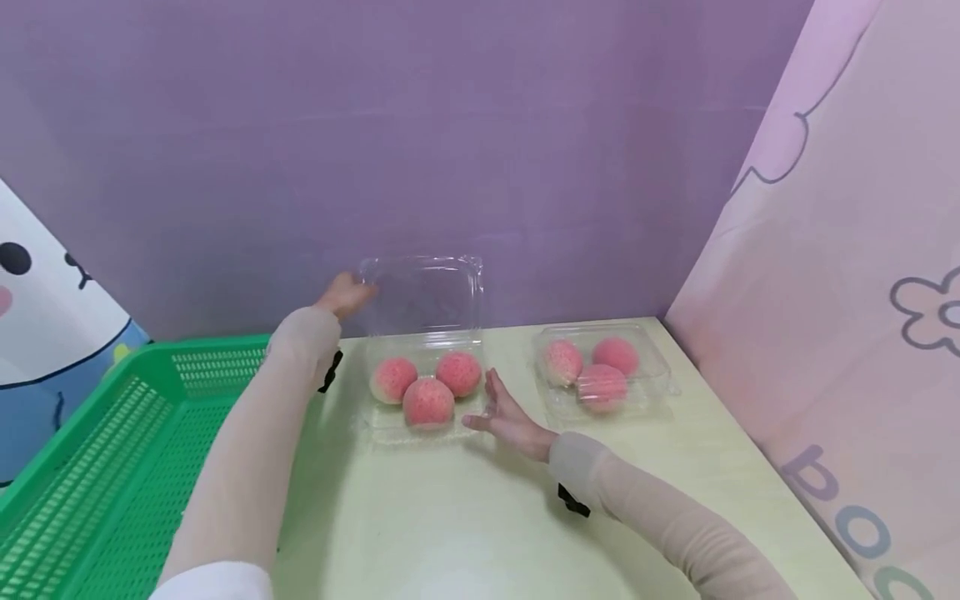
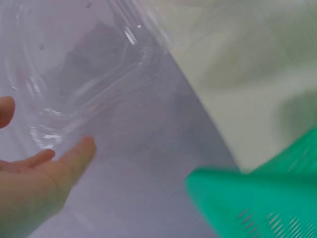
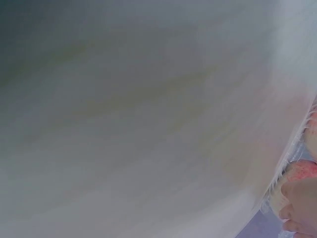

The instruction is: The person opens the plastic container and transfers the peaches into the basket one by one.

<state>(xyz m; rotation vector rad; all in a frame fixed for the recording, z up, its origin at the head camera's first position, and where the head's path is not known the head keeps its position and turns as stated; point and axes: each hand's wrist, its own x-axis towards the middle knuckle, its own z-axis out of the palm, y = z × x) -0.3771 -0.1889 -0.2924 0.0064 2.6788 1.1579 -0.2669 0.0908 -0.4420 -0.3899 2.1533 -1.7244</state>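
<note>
Left hand (image 1: 347, 295) at raised lid (image 1: 426, 296), right hand (image 1: 516, 422) beside 3 peaches (image 1: 428, 402), both grips wide

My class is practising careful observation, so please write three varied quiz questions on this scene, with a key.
1. Count: how many pink fruits are in the container with the raised lid?
2. True or false: the green basket is left of that container.
3. Choose: which of the hands is at the raised lid's left edge? A) left, B) right, C) both

Key: 1. Three. 2. True. 3. A, the left hand.
</note>
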